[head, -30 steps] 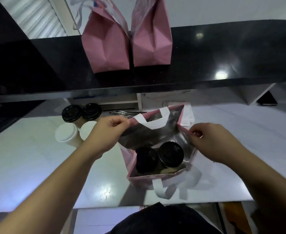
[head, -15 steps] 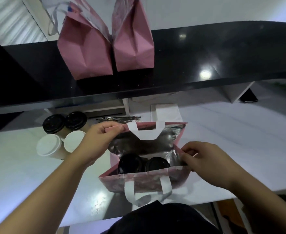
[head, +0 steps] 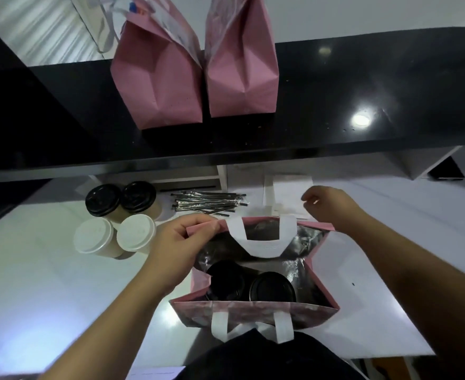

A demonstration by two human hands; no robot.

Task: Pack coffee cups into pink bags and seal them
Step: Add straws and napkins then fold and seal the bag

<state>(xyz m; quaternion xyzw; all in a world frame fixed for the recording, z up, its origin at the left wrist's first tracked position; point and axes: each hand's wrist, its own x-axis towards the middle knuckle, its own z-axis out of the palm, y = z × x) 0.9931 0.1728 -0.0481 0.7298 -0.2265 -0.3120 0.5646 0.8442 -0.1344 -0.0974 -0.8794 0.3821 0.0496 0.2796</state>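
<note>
An open pink bag (head: 253,309) with a silver lining and white handles stands on the white counter in front of me. Two black-lidded coffee cups (head: 271,289) sit inside it. My left hand (head: 176,250) pinches the bag's far left top corner. Behind the bag's far right rim, my right hand (head: 332,207) hovers with loosely curled fingers and holds nothing. To the left stand two more black-lidded cups (head: 103,200) and two white-lidded cups (head: 135,233).
Two closed pink bags (head: 160,78) stand on the raised black shelf (head: 362,91) behind the counter. A bundle of wrapped straws (head: 206,203) lies beyond the open bag, with white paper (head: 286,193) beside it. The counter's near edge is close to my body.
My right hand let go of the bag's right side and moved up and away to behind the far rim. The left hand keeps its pinch on the far left corner.
</note>
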